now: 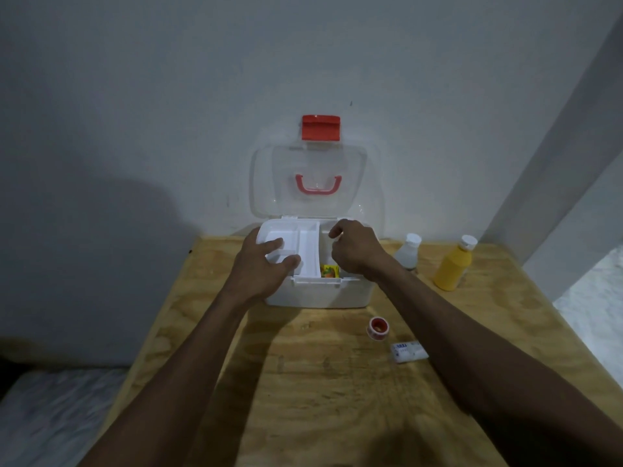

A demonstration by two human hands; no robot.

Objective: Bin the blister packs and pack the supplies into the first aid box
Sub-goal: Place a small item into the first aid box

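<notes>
A white first aid box [323, 293] stands open at the back of a wooden table [320, 382], its clear lid [313, 183] with red latch leaning on the wall. My left hand [261, 267] grips the white divided inner tray [305, 246], shifted to the box's left side. A yellow-orange packet [329, 271] shows inside the box. My right hand [354, 247] hovers over the right half of the box, fingers curled; whether it holds anything is hidden. On the table lie a red tape roll [377, 327] and a white bandage roll [409, 351].
A white bottle [408, 251] and a yellow bottle [453, 264] stand right of the box. The wall rises directly behind the box. The table's left edge drops to a pale surface [57, 419] below. No bin or blister packs are in view.
</notes>
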